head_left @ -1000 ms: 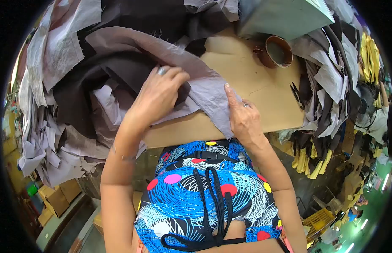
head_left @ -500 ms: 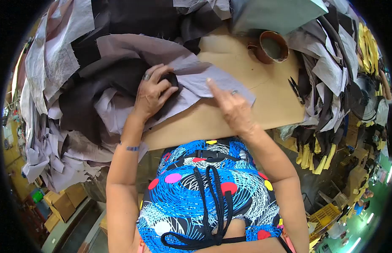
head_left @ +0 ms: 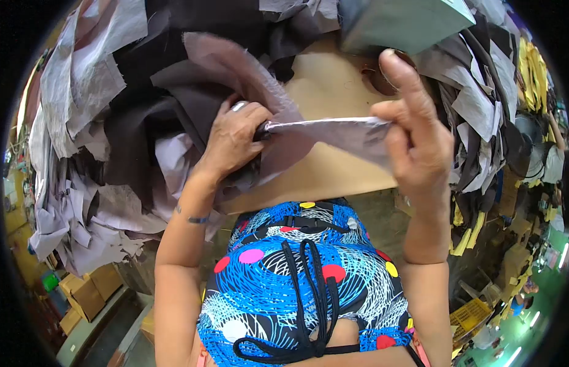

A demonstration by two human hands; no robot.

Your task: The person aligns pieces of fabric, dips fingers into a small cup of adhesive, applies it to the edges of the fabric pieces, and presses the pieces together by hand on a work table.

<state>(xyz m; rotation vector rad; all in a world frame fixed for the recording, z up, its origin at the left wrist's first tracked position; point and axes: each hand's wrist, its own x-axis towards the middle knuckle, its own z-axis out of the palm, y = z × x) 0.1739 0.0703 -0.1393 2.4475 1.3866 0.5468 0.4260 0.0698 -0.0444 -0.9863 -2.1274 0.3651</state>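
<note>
My left hand (head_left: 237, 134), with a ring on one finger, is closed on bunched dark cloth. A thin greyish-mauve cloth (head_left: 339, 136) stretches taut from it to my right hand (head_left: 417, 125). The fingers of my right hand pinch the cloth's far end, while the index finger points up. Another part of the cloth stands raised behind my left hand. Dark cloth (head_left: 134, 131) lies heaped to the left, over the tan board (head_left: 321, 67).
A brown mug (head_left: 377, 78) is partly hidden behind my right hand. Beside it stands a grey metal box (head_left: 407, 27). Cloth piles hang at the left (head_left: 88, 85) and right (head_left: 480, 110). A yellow crate (head_left: 469, 315) and cardboard boxes (head_left: 82, 295) sit lower down.
My right hand has risen and moved right, pulling the cloth end up off the board into a taut strip. My left hand has closed on the bunched cloth.
</note>
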